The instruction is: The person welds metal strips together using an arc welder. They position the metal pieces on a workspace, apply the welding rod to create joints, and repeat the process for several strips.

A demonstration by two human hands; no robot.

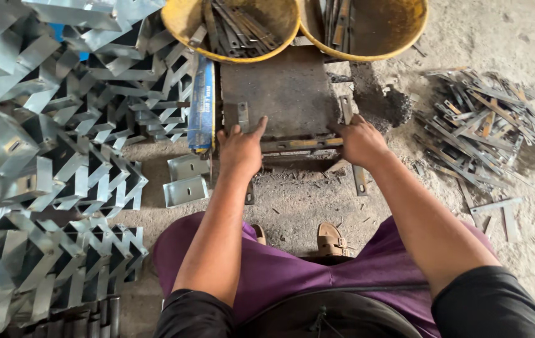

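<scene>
Both hands hold a flat metal strip across the front edge of a rusty steel block on the floor.

The left hand presses the strip with fingers closed on it; the right hand pinches its other end. It seems the step is to align the strip, and this needs an even grip. Around are two yellow basins with strips, bent zinc brackets, a strip pile, and dusty concrete floor.
</scene>
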